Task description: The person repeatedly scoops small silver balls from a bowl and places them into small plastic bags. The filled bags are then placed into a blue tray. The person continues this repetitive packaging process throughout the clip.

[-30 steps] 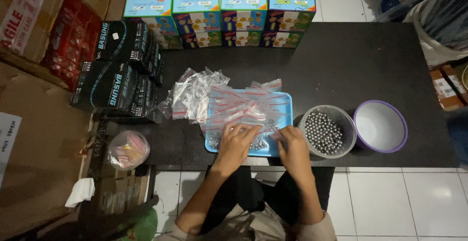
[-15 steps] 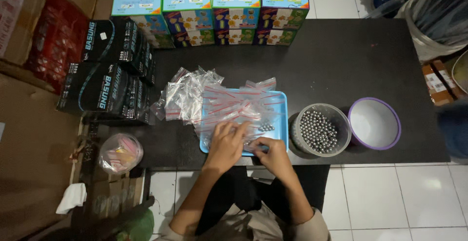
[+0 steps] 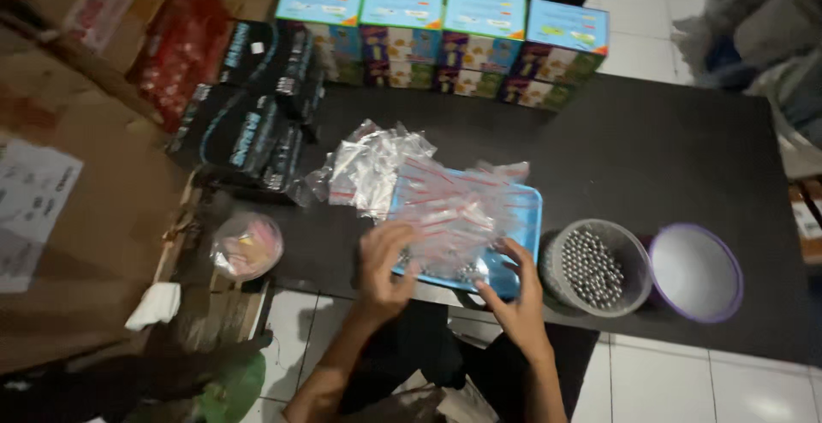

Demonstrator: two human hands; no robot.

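With the left hand spread flat on the zip bags piled in the blue tray and the right hand at its near edge, fingers apparently loosely open around steel balls, picking few at once seems wise.

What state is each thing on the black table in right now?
Blue plastic tray: heaped with clear zip bags, some steel balls.
Clear round tub: open, partly filled with steel balls.
Purple-rimmed bowl: empty, upright.
Left hand: fingers spread on the bags.
Right hand: at the tray's near edge.
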